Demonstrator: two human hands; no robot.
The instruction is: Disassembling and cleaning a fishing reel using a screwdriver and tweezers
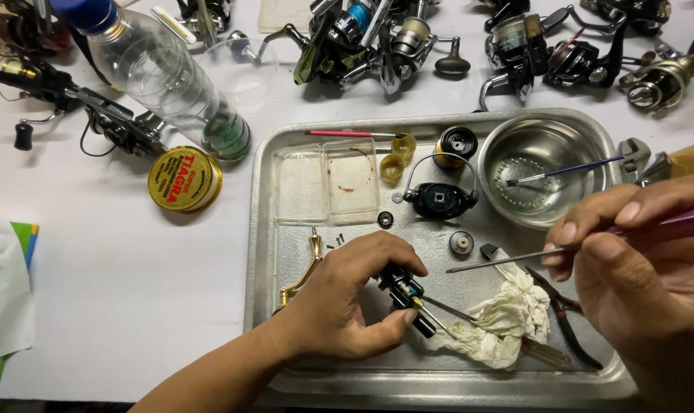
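My left hand (347,302) grips a small black reel body part (402,294) with a thin metal shaft sticking out toward the right, low in the metal tray (286,367). My right hand (641,264) holds a screwdriver (507,261) with a purple handle, its thin blade pointing left above the tray, its tip a short way right of the part. A crumpled white cloth (507,321) lies between both hands. A black reel rotor with a wire bail (439,199) rests in the tray's middle.
The tray also carries a steel bowl (542,130) with a blue brush, a clear plastic box (328,183), a gold handle arm (305,271), pliers (565,313) and small parts. Around it lie several fishing reels (362,42), a plastic bottle (160,76) and a yellow tin (184,178).
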